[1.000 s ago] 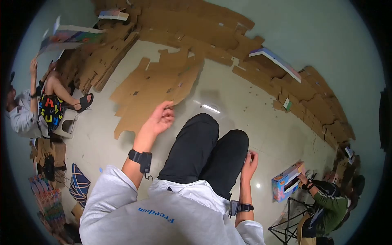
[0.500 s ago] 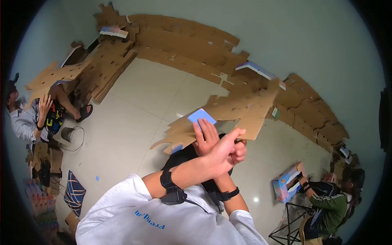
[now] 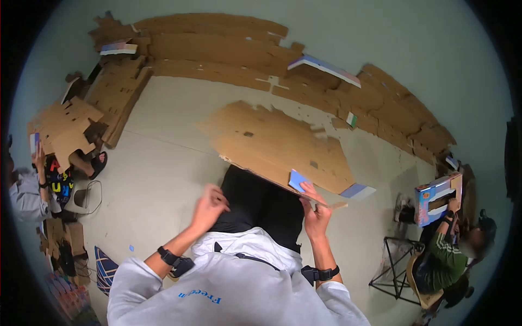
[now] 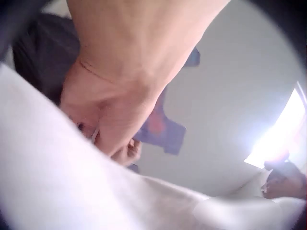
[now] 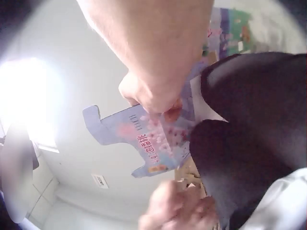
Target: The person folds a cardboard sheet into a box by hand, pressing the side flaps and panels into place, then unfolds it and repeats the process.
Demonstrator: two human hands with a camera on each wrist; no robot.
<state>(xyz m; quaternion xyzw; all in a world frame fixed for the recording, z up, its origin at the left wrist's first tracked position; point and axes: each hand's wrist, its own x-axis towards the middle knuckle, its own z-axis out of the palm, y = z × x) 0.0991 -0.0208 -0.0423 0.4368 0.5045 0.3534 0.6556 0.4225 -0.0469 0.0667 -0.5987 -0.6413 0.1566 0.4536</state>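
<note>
A large flattened cardboard box point(image 3: 283, 144), plain brown side up, stretches out in front of the knees in the head view. My right hand point(image 3: 318, 217) grips its near edge beside a small blue flap point(image 3: 299, 179). In the right wrist view the sheet's other face point(image 5: 151, 136) shows purple and pink print, with the right hand point(image 5: 153, 93) at its edge. My left hand point(image 3: 211, 207) hovers over the left thigh, apart from the cardboard, its fingers loosely curled around nothing visible. The left wrist view shows the left hand point(image 4: 112, 108) partly hidden by the white shirt.
Flattened cardboard point(image 3: 212, 46) is stacked along the far wall. On the left a seated person point(image 3: 30, 190) handles another cardboard sheet point(image 3: 68, 127). To the right, a person in green point(image 3: 443, 266) holds a printed box point(image 3: 437, 198) near a black-framed stool point(image 3: 394, 269).
The cardboard, on the floor a second ago, was lifted across my lap and turned. My hands were crossed at it; now the left has drawn back leftward and the right holds the near edge.
</note>
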